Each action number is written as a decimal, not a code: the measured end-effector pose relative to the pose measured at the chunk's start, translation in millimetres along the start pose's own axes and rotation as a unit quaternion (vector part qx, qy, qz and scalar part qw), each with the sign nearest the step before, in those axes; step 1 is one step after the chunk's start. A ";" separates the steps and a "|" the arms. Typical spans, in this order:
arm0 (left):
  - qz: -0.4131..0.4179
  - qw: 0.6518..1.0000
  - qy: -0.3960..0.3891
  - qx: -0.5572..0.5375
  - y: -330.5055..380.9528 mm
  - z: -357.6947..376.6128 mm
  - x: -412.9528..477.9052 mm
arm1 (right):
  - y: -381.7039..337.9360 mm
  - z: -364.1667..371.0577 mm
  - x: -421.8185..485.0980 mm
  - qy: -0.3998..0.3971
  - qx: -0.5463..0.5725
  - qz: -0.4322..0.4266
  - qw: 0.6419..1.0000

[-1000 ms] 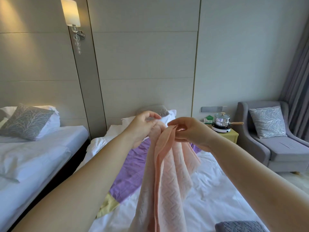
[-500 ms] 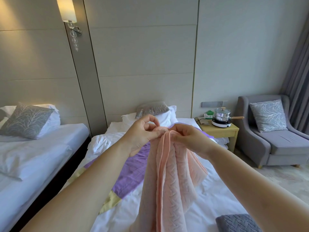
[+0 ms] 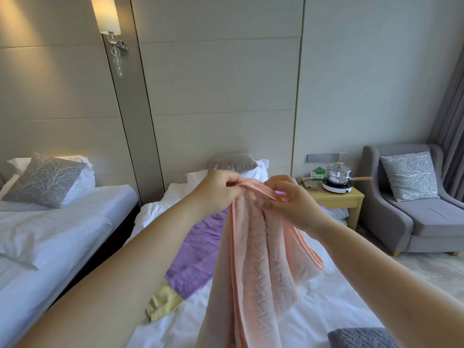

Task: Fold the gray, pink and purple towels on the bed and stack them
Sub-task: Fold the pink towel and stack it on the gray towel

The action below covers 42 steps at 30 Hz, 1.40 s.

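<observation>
While left hand (image 3: 216,189) and right hand (image 3: 291,204) pinch 1 pink towel (image 3: 256,259), 1 purple towel (image 3: 198,249) and 1 gray towel (image 3: 361,337) lie below.

The white-sheeted bed (image 3: 326,310) carried a purple towel (image 3: 198,247) spread along its middle, a yellow cloth (image 3: 163,300) touching that towel's near end, a gray towel (image 3: 361,337) nearer and to its right, and pillows (image 3: 198,178) beyond it.
</observation>
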<state>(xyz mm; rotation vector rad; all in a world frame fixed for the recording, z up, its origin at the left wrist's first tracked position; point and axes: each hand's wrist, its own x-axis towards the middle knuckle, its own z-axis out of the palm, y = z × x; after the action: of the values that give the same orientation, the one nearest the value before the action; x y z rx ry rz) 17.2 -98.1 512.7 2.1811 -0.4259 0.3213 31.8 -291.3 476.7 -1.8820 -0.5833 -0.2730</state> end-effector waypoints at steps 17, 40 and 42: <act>-0.058 0.980 0.189 -0.014 -30.7 -104.2 37.7 | 25.5 -76.3 11.4 -0.070 -0.515 -0.041 0.853; -0.026 0.983 0.182 -0.011 -47.3 -169.2 13.4 | -77.3 -98.3 69.7 0.021 -0.575 -0.126 0.808; -0.021 0.983 0.181 -0.022 -51.9 -174.4 13.6 | -76.0 -92.2 68.9 0.018 -0.544 -0.108 0.832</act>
<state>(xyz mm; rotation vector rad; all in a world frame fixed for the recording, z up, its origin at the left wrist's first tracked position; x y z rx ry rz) 37.4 68.7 583.9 2.0304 -0.1805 0.6641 59.3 -336.3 604.1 -2.8905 -0.6764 -0.9433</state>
